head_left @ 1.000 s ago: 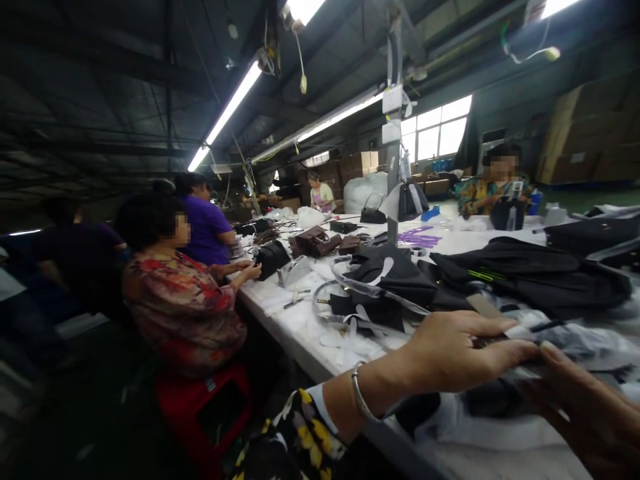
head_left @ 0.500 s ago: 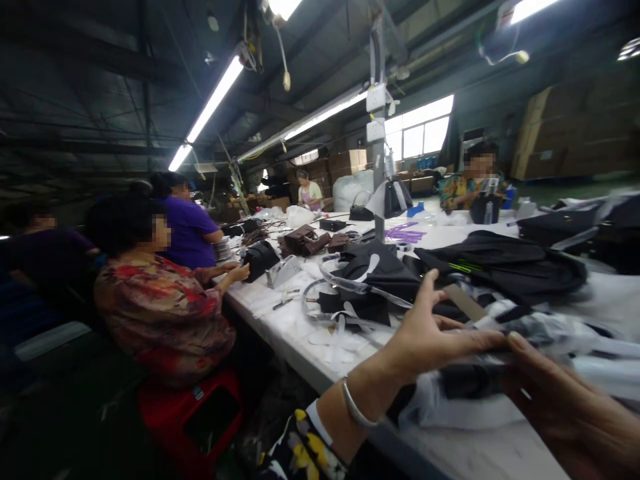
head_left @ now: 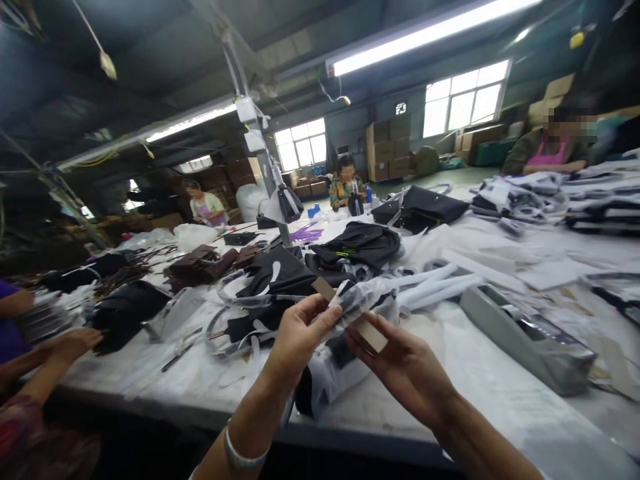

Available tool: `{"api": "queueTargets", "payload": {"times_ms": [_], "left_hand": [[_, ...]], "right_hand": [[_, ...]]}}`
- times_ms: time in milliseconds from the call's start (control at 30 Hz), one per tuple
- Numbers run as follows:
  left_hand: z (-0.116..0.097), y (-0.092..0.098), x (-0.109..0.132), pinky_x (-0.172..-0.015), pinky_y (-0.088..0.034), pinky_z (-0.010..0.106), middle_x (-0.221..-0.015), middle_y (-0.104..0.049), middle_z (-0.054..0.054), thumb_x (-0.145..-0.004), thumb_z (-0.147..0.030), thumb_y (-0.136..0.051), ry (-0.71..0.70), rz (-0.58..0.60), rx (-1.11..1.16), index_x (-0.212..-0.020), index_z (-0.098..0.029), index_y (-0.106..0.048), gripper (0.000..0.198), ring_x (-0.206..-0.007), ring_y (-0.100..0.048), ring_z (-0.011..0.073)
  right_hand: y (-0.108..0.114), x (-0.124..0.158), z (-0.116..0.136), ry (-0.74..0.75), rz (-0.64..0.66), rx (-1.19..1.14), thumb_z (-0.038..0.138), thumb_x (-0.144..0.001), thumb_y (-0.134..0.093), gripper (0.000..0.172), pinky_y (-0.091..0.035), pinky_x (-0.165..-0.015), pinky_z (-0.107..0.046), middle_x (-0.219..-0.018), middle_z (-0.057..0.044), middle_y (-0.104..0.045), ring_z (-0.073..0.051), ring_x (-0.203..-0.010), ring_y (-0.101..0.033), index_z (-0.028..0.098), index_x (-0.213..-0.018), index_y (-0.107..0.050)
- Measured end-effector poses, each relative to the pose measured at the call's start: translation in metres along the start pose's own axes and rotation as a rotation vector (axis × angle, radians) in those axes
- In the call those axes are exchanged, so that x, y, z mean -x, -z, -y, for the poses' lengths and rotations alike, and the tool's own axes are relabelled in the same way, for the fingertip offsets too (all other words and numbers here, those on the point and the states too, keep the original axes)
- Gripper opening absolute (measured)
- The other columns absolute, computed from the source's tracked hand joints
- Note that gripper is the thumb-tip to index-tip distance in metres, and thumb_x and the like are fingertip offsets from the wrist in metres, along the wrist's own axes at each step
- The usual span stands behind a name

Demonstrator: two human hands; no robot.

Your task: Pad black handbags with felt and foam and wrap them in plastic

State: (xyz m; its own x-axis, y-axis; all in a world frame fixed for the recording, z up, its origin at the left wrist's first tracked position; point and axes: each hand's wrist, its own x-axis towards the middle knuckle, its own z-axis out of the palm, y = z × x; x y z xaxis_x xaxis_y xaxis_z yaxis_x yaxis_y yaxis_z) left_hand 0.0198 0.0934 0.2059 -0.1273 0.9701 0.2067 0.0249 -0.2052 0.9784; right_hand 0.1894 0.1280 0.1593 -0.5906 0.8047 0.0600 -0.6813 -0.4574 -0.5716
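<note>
Cardboard strip [head_left: 374, 335] and clear plastic [head_left: 356, 300]: left hand [head_left: 300, 330] pinching, right hand [head_left: 403, 360] holding, by the tabletop's [head_left: 190, 393] near edge; positioning, it seems, the next move wanting steady grip.

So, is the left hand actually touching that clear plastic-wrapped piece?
Touching. The head view shows it: the left hand has its thumb lying on the near end of the plastic-wrapped piece, with no gap between them.

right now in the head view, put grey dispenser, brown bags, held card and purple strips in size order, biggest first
1. Grey dispenser
2. Brown bags
Too close to rank: purple strips and held card, which is nearer and partly hidden.
</note>
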Motion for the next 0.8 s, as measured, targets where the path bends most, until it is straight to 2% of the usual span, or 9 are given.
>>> {"api": "queueTargets", "payload": {"times_ms": [100,200,367,500,667,800], "left_hand": [[-0.002,-0.001,0.001,-0.093,-0.049,0.029,-0.108,-0.074,0.006,-0.084,-0.04,-0.073,-0.01,-0.011,-0.088,-0.106,-0.018,-0.074,0.031,-0.103,-0.067,0.0223],[0.001,-0.002,0.003,-0.093,-0.05,0.031,-0.105,-0.075,0.007,-0.083,-0.041,-0.073,-0.023,-0.021,-0.153,-0.105,-0.017,-0.074,0.032,-0.1,-0.067,0.0234],[0.009,-0.005,0.006,-0.092,-0.051,0.033,-0.108,-0.074,0.008,-0.083,-0.042,-0.072,-0.105,-0.082,-0.232,-0.114,-0.019,-0.072,0.038,-0.103,-0.067,0.0245],[0.011,-0.012,0.01,-0.098,-0.049,0.033,-0.116,-0.072,0.007,-0.086,-0.039,-0.07,-0.225,-0.132,-0.299,-0.115,-0.022,-0.072,0.033,-0.11,-0.066,0.0238],[0.011,-0.018,0.014,-0.098,-0.049,0.033,-0.116,-0.071,0.006,-0.089,-0.035,-0.066,-0.333,-0.187,-0.401,-0.112,-0.023,-0.073,0.026,-0.109,-0.066,0.0225],[0.005,-0.014,0.018,-0.098,-0.049,0.033,-0.118,-0.071,0.007,-0.092,-0.032,-0.061,-0.368,-0.135,-0.464,-0.113,-0.022,-0.072,0.025,-0.111,-0.065,0.0226]], "right_hand": [[-0.004,-0.001,-0.007,0.015,0.016,0.078,0.027,-0.083,-0.075,0.03,-0.045,-0.106,-0.033,-0.123,-0.004,-0.069,-0.02,-0.112,-0.064,0.023,-0.113,-0.074],[-0.013,-0.003,-0.014,0.09,0.012,0.156,0.027,-0.082,-0.078,0.031,-0.047,-0.099,-0.028,-0.118,-0.003,-0.071,-0.017,-0.105,-0.065,0.027,-0.113,-0.074],[-0.02,-0.008,-0.031,0.268,-0.067,0.214,0.036,-0.084,-0.076,0.029,-0.049,-0.092,-0.032,-0.112,-0.005,-0.072,-0.021,-0.102,-0.064,0.024,-0.11,-0.074],[-0.022,-0.013,-0.041,0.416,-0.149,0.345,0.041,-0.087,-0.072,0.031,-0.049,-0.091,-0.035,-0.106,-0.006,-0.072,-0.022,-0.096,-0.064,0.022,-0.112,-0.073],[-0.027,-0.017,-0.042,0.497,-0.195,0.421,0.042,-0.087,-0.07,0.031,-0.046,-0.099,-0.036,-0.11,-0.005,-0.071,-0.023,-0.106,-0.064,0.024,-0.112,-0.071],[-0.027,-0.019,-0.041,0.518,-0.207,0.411,0.042,-0.087,-0.07,0.03,-0.05,-0.093,-0.033,-0.109,-0.005,-0.071,-0.023,-0.105,-0.065,0.024,-0.11,-0.07]]}}
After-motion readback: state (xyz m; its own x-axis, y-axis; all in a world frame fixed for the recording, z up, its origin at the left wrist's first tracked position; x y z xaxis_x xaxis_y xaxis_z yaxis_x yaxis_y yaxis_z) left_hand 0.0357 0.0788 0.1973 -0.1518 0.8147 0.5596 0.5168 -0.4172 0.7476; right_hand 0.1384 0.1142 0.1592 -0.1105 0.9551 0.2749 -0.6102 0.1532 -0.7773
